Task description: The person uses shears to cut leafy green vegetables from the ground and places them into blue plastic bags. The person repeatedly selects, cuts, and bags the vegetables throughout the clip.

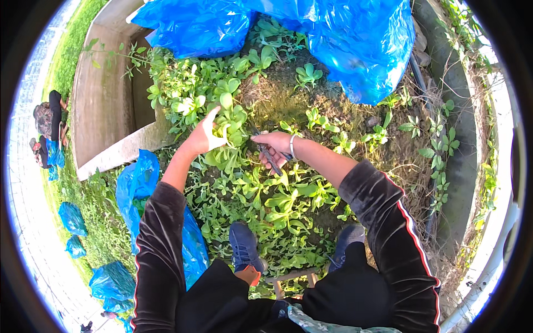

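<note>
My left hand (206,135) is curved around a bunch of leafy greens (233,125), with its thumb and fingers apart and leaves between them. Some fingertips are lost among the leaves. Close by on the right, my right hand (275,147) grips a dark hand tool (272,161), whose narrow end points up toward the base of the bunch. Whether it is scissors or a knife is not clear. A white bangle (292,147) circles my right wrist. Low green plants (287,204) grow in the soil below my hands.
Large blue plastic bags (362,45) lie across the far bed. Another blue bag (137,179) is by my left arm. A concrete trough (104,83) stands left, a concrete wall (454,166) right. A small stool (291,274) is between my legs. People (50,125) work at far left.
</note>
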`<state>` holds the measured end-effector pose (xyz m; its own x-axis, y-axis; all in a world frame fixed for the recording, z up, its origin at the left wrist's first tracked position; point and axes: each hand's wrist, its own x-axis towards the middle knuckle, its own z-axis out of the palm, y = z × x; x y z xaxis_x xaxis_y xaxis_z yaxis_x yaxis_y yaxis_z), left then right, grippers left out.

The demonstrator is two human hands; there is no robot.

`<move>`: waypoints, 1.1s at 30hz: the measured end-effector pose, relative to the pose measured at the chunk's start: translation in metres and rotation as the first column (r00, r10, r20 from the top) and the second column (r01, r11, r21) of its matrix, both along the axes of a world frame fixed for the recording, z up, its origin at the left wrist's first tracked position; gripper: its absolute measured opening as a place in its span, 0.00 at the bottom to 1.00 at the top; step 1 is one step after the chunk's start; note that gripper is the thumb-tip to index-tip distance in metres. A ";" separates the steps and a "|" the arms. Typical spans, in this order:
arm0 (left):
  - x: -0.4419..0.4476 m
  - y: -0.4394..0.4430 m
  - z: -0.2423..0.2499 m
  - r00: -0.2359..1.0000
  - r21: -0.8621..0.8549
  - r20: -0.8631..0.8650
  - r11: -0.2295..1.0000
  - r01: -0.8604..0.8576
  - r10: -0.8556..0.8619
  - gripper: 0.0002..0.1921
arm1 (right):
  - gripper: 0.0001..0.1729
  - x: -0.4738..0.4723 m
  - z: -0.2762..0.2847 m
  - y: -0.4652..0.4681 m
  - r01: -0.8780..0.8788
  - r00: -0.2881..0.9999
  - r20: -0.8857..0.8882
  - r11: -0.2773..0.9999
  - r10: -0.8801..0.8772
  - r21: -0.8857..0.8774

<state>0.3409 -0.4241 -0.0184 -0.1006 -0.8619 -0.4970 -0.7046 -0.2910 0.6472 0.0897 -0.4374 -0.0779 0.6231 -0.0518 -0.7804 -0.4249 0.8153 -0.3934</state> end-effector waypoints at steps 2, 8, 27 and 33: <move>0.006 -0.003 -0.008 0.997 -0.058 0.040 0.996 0.070 -0.068 0.42 | 0.36 0.009 -0.002 -0.008 -0.002 1.000 0.012 1.000 0.002 0.016; 0.015 0.006 -0.008 0.982 -0.096 0.083 0.979 0.178 -0.170 0.19 | 0.32 0.010 0.002 -0.009 0.025 1.000 0.007 0.982 -0.024 -0.185; 0.024 0.026 0.007 1.000 0.041 -0.021 0.999 -0.018 0.018 0.19 | 0.29 0.013 0.005 0.004 0.161 0.987 0.032 0.986 -0.159 -0.037; 0.022 -0.019 0.022 0.934 -0.353 0.233 0.872 0.339 -0.269 0.17 | 0.32 0.016 0.006 -0.022 0.191 0.978 0.073 0.980 -0.195 0.054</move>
<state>0.3625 -0.4430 0.0036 -0.3326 -0.9278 -0.1691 -0.8272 0.2009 0.5248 0.1055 -0.4590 -0.0722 0.6636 -0.1415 -0.7346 -0.2277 0.8972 -0.3785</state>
